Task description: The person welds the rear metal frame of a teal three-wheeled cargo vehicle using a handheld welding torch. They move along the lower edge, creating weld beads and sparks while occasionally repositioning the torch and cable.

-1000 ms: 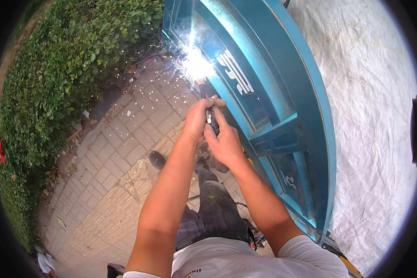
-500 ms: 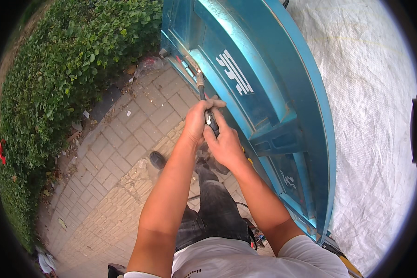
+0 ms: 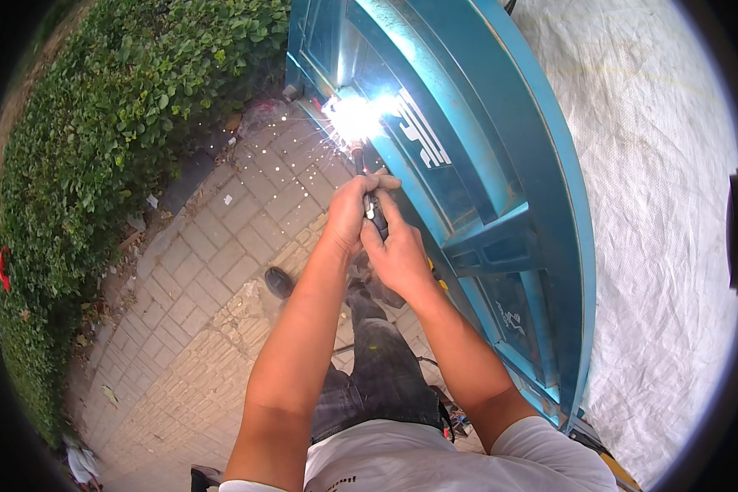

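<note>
Your left hand [image 3: 350, 211] and right hand [image 3: 400, 252] are both on the welding torch [image 3: 359, 161], which points away from you toward the lower edge of the blue metal panel [image 3: 545, 176]. Your left hand is in front, its fingers [image 3: 382, 181] curled over the grip with little gap, their tips reaching out toward the panel. Your right hand sits just behind, its fingers wrapped around the rear of the black handle, its thumb lying along the near side. At the torch's far end a white-blue glare [image 3: 353, 120] hides the tip, so you cannot tell whether it touches the metal; sparks scatter left over the paving [image 3: 180, 283]. The panel stands along your right, with a white marking [image 3: 421, 131] just right of the glare. Beyond it spreads a white woven sheet [image 3: 644, 189]. A leafy hedge [image 3: 131, 115] borders the paving on your left, and a dark shoe [image 3: 279, 283] shows left of your left forearm.
</note>
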A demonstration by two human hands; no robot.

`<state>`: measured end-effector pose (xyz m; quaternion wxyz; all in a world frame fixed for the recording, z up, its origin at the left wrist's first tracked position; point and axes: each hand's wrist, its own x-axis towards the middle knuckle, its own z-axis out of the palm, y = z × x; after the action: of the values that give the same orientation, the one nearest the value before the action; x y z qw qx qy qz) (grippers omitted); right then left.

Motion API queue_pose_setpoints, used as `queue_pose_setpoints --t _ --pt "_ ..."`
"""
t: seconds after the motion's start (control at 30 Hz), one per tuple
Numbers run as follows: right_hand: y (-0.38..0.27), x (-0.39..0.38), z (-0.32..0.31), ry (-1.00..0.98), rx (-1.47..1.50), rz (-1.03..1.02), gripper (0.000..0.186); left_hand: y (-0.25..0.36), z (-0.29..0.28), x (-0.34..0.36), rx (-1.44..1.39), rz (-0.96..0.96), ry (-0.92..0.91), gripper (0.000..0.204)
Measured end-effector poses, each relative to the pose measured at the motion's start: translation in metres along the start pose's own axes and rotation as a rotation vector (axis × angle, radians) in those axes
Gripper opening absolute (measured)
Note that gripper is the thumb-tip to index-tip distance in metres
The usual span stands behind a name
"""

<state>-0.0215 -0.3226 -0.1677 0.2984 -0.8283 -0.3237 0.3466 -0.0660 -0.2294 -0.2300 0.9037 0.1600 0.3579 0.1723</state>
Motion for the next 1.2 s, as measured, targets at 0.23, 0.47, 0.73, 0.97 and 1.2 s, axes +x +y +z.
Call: queue_pose_setpoints --t 0.23,0.47,0.73,0.97,1.2 --pt "0.006 -0.005 -0.002 -0.024 0.020 -0.083 0.062 -0.005 -0.004 -0.003 -0.002 -0.019 -0.039 0.039" --pt "0.031 -0.034 0.005 -0.022 0.176 -0.040 0.064 -0.015 -0.006 -0.022 0.012 0.038 -0.023 0.042" --pt "0.059 -0.042 0.001 -0.208 0.367 0.232 0.048 -0.033 -0.013 -0.020 0.001 0.039 -0.034 0.044" --pt "0.033 -0.035 0.002 -0.058 0.127 0.230 0.058 -0.028 -0.001 -0.011 -0.058 0.085 -0.033 0.047" --pt "0.024 -0.023 0.001 -0.037 0.026 0.194 0.056 -0.018 -0.001 -0.004 -0.084 0.077 -0.022 0.045"
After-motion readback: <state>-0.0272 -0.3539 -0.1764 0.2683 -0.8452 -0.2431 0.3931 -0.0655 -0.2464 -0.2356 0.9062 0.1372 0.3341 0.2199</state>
